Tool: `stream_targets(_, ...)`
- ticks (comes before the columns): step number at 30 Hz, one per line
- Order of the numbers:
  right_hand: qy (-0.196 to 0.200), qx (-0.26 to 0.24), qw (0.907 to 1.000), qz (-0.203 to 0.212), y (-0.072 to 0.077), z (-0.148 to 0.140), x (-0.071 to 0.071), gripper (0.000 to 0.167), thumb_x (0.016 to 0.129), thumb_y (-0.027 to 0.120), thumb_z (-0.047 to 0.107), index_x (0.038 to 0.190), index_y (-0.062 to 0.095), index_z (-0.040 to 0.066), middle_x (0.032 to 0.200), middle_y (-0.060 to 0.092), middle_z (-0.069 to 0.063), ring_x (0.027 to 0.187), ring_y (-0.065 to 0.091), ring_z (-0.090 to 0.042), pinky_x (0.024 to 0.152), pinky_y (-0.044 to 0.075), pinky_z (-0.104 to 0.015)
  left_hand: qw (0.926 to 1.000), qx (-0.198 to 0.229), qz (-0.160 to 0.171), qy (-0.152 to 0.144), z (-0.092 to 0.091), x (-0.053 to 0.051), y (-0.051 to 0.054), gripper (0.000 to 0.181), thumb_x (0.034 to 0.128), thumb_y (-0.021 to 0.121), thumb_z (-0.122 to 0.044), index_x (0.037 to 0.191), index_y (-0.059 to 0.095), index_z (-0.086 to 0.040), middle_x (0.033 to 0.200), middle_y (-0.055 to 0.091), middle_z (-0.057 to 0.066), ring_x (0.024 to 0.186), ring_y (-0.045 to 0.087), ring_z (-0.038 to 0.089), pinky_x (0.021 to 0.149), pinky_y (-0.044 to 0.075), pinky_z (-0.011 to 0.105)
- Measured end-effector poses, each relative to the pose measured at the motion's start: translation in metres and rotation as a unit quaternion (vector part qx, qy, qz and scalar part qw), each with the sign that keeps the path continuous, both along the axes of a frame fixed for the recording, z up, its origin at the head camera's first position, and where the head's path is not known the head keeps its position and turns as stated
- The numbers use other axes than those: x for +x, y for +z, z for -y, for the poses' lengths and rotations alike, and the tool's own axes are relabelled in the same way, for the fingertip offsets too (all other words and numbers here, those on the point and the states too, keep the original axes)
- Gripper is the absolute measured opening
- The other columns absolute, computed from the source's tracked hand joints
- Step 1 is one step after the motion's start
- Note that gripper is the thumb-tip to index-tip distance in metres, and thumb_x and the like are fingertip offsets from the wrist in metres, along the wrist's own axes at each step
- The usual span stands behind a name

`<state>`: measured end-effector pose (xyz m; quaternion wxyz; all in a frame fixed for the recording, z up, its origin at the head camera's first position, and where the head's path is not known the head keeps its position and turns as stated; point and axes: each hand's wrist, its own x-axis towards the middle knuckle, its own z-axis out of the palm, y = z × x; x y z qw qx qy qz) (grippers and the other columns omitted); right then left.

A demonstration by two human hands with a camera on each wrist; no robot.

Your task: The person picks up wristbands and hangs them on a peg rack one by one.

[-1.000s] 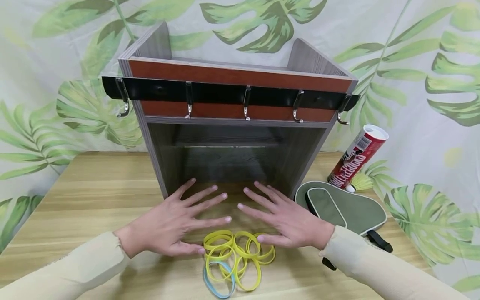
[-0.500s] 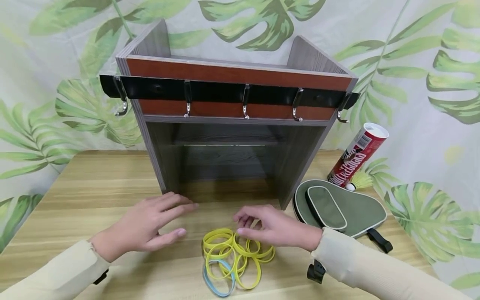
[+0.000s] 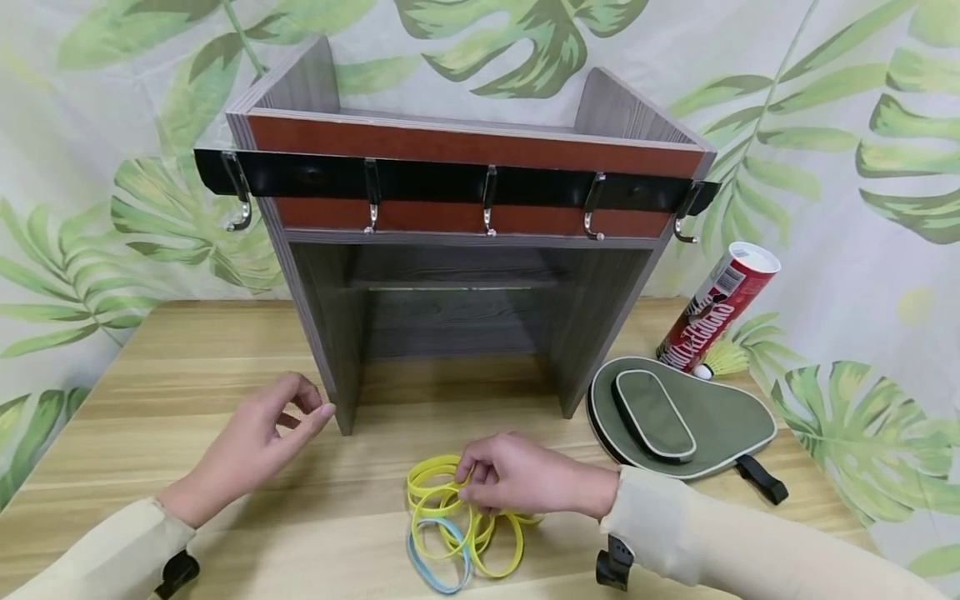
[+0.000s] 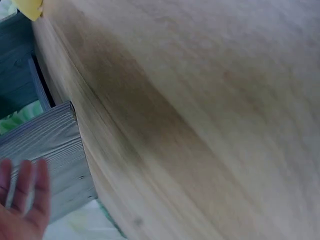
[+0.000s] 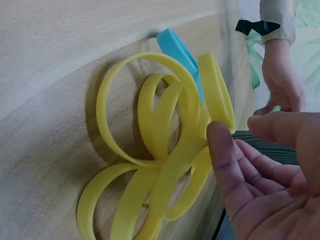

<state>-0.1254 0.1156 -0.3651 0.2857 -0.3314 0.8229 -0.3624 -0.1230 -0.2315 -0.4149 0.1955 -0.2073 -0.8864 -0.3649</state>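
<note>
Right hand (image 3: 521,475) at yellow bands (image 5: 172,175), thumb and index parted; can't tell if gripping. Loops point mixed ways under it; blue band (image 5: 179,50), left, slants lengthwise toward wearer. Left hand (image 3: 262,437) loose, empty.

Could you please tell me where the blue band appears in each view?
Head: the blue band lies bottom centre, slightly left.
Left wrist: not in it.
Right wrist: the blue band is at top middle.
Shared landmark: the left hand, visible in all three.
</note>
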Motion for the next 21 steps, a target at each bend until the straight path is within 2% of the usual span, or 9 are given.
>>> stream_targets(2, -0.003, 0.009, 0.9999, -0.008, 0.000, 0.002, 0.001, 0.008, 0.098, 0.072, 0.008, 0.103, 0.073, 0.003, 0.080, 0.076, -0.005, 0.064, 0.060, 0.005, 0.064, 0.056, -0.011, 0.9987, 0.024, 0.043, 0.012, -0.001, -0.003, -0.001, 0.022, 0.0951, 0.076, -0.011, 0.113, 0.063, -0.011, 0.105, 0.069, 0.001, 0.095, 0.061, -0.008, 0.066, 0.064, 0.019)
stream_targets(6, -0.005, 0.029, 0.9991, -0.030, 0.001, 0.007, 0.001, 0.004, 0.097, 0.072, 0.008, 0.100, 0.073, 0.005, 0.079, 0.075, -0.001, 0.064, 0.058, 0.006, 0.065, 0.055, -0.011, 0.9931, 0.057, 0.103, 0.008, -0.004, -0.008, -0.003, 0.054, 0.0970, 0.076, -0.016, 0.145, 0.052, -0.011, 0.130, 0.068, 0.013, 0.110, 0.055, -0.016, 0.073, 0.066, 0.022)
stream_targets(9, 0.000, 0.049, 0.9973, -0.055, 0.002, 0.011, 0.000, 0.003, 0.096, 0.073, 0.009, 0.098, 0.074, 0.007, 0.081, 0.074, 0.001, 0.068, 0.057, 0.006, 0.067, 0.053, -0.011, 0.9889, 0.071, 0.130, -0.001, -0.006, -0.010, -0.003, 0.062, 0.0984, 0.075, -0.017, 0.153, 0.046, -0.013, 0.138, 0.064, 0.017, 0.113, 0.050, -0.021, 0.077, 0.065, 0.022)
stream_targets(13, 0.002, 0.070, 0.9950, -0.072, 0.002, 0.015, -0.001, 0.003, 0.096, 0.074, 0.011, 0.097, 0.075, 0.008, 0.084, 0.074, 0.004, 0.073, 0.057, 0.006, 0.069, 0.052, -0.010, 0.9883, 0.081, 0.129, -0.009, -0.009, -0.013, -0.004, 0.060, 0.0983, 0.074, -0.014, 0.152, 0.048, -0.009, 0.141, 0.062, 0.019, 0.114, 0.049, -0.022, 0.080, 0.063, 0.017)
stream_targets(18, 0.004, 0.073, 0.9951, -0.067, 0.001, 0.017, -0.001, 0.003, 0.095, 0.075, 0.009, 0.097, 0.075, 0.007, 0.083, 0.076, 0.001, 0.071, 0.058, 0.007, 0.067, 0.052, -0.011, 0.9925, 0.080, 0.091, -0.015, -0.010, -0.019, -0.008, 0.058, 0.0957, 0.076, -0.009, 0.148, 0.052, -0.004, 0.139, 0.064, 0.019, 0.115, 0.051, -0.020, 0.095, 0.051, 0.003)
stream_targets(21, 0.007, 0.075, 0.9952, -0.063, 0.001, 0.017, -0.002, 0.004, 0.094, 0.075, 0.008, 0.098, 0.075, 0.007, 0.083, 0.077, 0.001, 0.071, 0.058, 0.007, 0.067, 0.052, -0.011, 0.9933, 0.083, 0.078, -0.019, -0.010, -0.020, -0.010, 0.056, 0.0948, 0.077, -0.007, 0.146, 0.053, -0.003, 0.138, 0.065, 0.019, 0.115, 0.051, -0.019, 0.100, 0.044, -0.001)
